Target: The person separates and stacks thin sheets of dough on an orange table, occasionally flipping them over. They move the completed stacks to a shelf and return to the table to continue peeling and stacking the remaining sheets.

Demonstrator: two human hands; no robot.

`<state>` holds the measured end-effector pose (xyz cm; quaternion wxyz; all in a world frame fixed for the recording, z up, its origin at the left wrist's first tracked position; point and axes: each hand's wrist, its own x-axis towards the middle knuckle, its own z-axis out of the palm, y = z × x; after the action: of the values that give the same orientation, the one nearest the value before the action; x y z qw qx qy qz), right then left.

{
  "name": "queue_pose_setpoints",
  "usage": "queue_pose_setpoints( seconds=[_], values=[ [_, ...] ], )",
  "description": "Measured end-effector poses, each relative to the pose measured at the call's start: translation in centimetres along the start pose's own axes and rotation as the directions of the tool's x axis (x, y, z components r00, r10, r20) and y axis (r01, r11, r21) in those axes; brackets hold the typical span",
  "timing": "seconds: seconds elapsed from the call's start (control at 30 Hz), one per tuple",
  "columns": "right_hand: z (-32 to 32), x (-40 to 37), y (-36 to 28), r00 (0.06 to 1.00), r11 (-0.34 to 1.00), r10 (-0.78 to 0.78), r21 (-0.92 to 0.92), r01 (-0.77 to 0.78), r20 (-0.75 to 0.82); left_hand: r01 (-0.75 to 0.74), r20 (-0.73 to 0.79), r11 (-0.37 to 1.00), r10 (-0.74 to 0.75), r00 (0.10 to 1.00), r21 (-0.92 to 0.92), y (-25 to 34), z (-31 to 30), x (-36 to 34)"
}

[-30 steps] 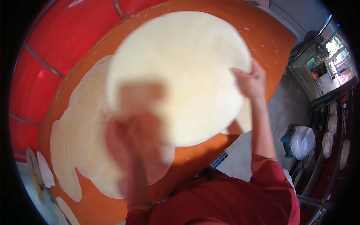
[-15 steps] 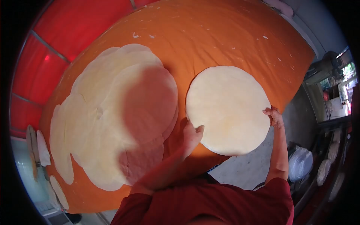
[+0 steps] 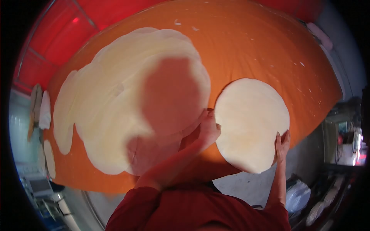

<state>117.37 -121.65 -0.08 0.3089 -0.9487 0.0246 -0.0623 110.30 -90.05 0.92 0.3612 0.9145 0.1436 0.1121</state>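
Observation:
A thin round sheet of pale dough (image 3: pixel 250 121) lies on the orange cloth (image 3: pixel 262 50), its near edge hanging over the cloth's front edge. My left hand (image 3: pixel 209 129) rests on the sheet's left rim, fingers flat against it. At the lower right rim my right hand (image 3: pixel 282 144) presses with its fingers spread. To the left, several overlapping dough rounds (image 3: pixel 127 96) are spread across the cloth, with my head's shadow over them.
Red panels (image 3: pixel 100 11) rise behind the cloth. More dough pieces (image 3: pixel 44 111) lie on a surface at far left. A grey floor (image 3: pixel 246 188) and a plastic-wrapped bundle (image 3: pixel 296 194) sit below right, next to racks with round items (image 3: pixel 316 211).
One second ago I held the sheet up in the air in both hands. It came down onto the cloth on the right, and my hands have since slid round its near rim.

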Motion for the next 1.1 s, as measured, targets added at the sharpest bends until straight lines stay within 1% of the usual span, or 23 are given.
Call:
queue_pose_setpoints(
  seconds=[0.13,0.2,0.23,0.3,0.33,0.37,0.4,0.43,0.47,0.5,0.53,0.6,0.63,0.73,0.77,0.8,0.83,0.87,0.9,0.97,1.0,1.03,1.1],
  values=[
    [1.2,0.1,1.3,0.994,0.986,-0.088,-0.145,0.078,-0.064,0.075,-0.063,0.996,-0.078,0.995,-0.05,0.0,0.7,-0.3],
    [0.3,0.8,0.7,0.999,0.958,0.012,-0.286,0.003,0.052,0.03,-0.093,0.999,-0.032,0.995,-0.017,-0.9,0.8,-0.1],
    [-0.9,2.1,-0.7,0.971,0.874,0.139,-0.486,-0.028,0.193,0.018,-0.098,0.999,-0.023,0.995,-0.046,-0.8,0.5,0.0],
    [-2.2,2.4,-6.4,0.995,0.469,0.029,-0.88,0.068,0.092,0.26,0.182,0.895,-0.206,0.962,-0.362,0.2,-2.5,-0.5],
    [-2.1,2.7,-9.1,0.979,0.56,-0.144,-0.804,0.199,0.142,0.277,0.178,0.888,-0.225,0.958,-0.368,-0.7,-3.2,-1.0],
    [-1.7,3.1,-12.4,0.934,0.618,-0.309,-0.709,0.339,0.177,0.098,-0.058,0.927,-0.127,0.99,-0.363,-1.9,-3.9,-1.8],
    [-1.0,2.6,-17.7,0.77,0.825,-0.5,-0.051,0.562,0.398,-0.075,-0.286,0.949,-0.017,0.958,-0.307,-3.2,-5.1,-2.9],
    [1.8,0.9,-21.1,0.688,0.803,-0.595,0.272,0.53,0.416,-0.109,-0.364,0.966,0.017,0.931,-0.234,-5.0,-7.0,-4.0],
    [4.4,-1.6,-23.8,0.593,0.717,-0.683,0.235,0.656,0.427,-0.142,-0.44,0.978,0.06,0.896,-0.155,-7.1,-9.3,-5.4],
    [7.8,-3.6,-25.4,0.427,0.581,-0.781,0.28,0.764,0.455,0.009,-0.444,0.98,-0.099,0.891,-0.2,-9.3,-11.1,-7.1],
    [11.2,-5.6,-27.0,0.244,0.428,-0.85,0.343,0.836,0.466,0.113,-0.517,0.975,-0.197,0.833,-0.19,-11.9,-12.2,-9.0],
    [17.5,-10.8,-28.6,0.134,0.341,-0.849,0.335,0.878,0.512,0.279,-0.706,0.947,-0.306,0.639,-0.159,-16.6,-14.5,-13.0],
    [19.1,-12.4,-29.2,0.017,0.117,-0.888,0.19,0.975,0.459,0.464,-0.75,0.883,-0.352,0.56,-0.068,-17.4,-16.1,-15.0],
    [21.3,-13.6,-30.1,-0.05,-0.033,-0.889,0.044,0.998,0.454,0.915,-0.85,0.4,-0.46,0.256,0.059,-19.7,-20.3,-20.2],
    [21.9,-13.3,-29.9,-0.069,-0.05,-0.89,0.053,0.997,0.45,0.92,-0.855,0.39,-0.461,0.237,0.045,-20.1,-21.3,-21.0],
    [22.3,-12.7,-29.2,-0.065,-0.017,-0.886,0.11,0.994,0.458,0.927,-0.771,0.321,-0.634,0.06,-0.193,-20.2,-22.4,-21.6],
    [22.3,-12.6,-29.0,-0.06,0.02,-0.881,0.164,0.986,0.469,0.888,-0.624,0.211,-0.775,-0.103,-0.409,-20.5,-23.3,-22.4],
    [22.2,-12.8,-29.1,-0.042,0.041,-0.894,0.175,0.984,0.447,0.905,-0.624,0.249,-0.781,-0.024,-0.346,-22.5,-23.5,-24.1],
    [21.6,-12.9,-30.0,-0.054,0.03,-0.893,0.18,0.983,0.447,0.903,-0.622,0.241,-0.782,-0.036,-0.355,-23.3,-24.0,-25.0],
    [20.4,-13.4,-32.0,-0.017,0.124,-0.865,0.246,0.961,0.502,0.261,-0.506,0.536,-0.844,0.18,-0.803,-24.4,-25.0,-26.1],
    [20.5,-13.7,-32.1,-0.034,0.108,-0.865,0.252,0.962,0.501,-0.059,-0.452,0.449,-0.878,0.156,-0.892,-22.9,-26.0,-24.8],
    [20.5,-13.9,-32.3,-0.006,0.146,-0.86,0.258,0.955,0.51,-0.068,-0.456,0.45,-0.878,0.145,-0.89,-23.4,-26.4,-25.1],
    [20.9,-14.0,-32.6,0.032,0.193,-0.855,0.26,0.946,0.518,-0.241,-0.132,0.046,-0.927,0.352,-0.969,-24.6,-27.5,-25.9]
  ],
)
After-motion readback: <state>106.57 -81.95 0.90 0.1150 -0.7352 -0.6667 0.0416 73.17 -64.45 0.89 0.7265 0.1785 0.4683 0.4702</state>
